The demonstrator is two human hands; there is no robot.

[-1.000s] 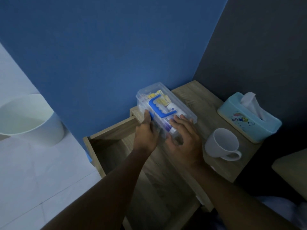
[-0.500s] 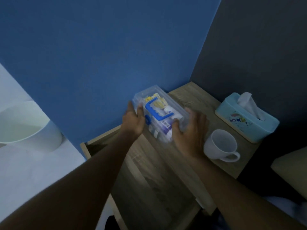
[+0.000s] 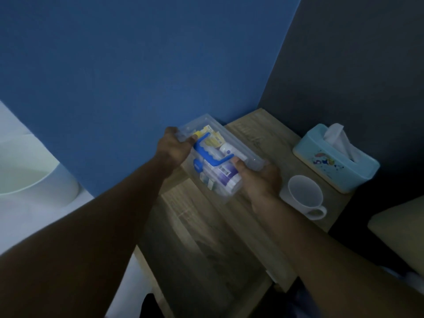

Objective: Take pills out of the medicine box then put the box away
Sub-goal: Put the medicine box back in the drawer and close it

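Note:
A clear plastic medicine box [image 3: 243, 148] with a blue handle [image 3: 210, 152] on its lid is held above the wooden bedside table [image 3: 259, 134], tilted. Packets and small bottles show through its walls. My left hand [image 3: 175, 145] grips the box's far left end. My right hand [image 3: 259, 177] grips the near right end, thumb on the lid. The lid is closed.
A white mug [image 3: 305, 196] lies on its side by my right hand. A light blue tissue box [image 3: 335, 161] stands at the table's right. The open wooden drawer [image 3: 202, 244] lies below my arms. A white bin [image 3: 34, 180] stands on the floor at left.
Both hands have shifted from the box's near end to its two ends and lifted it off the table, above the drawer. The view has moved closer.

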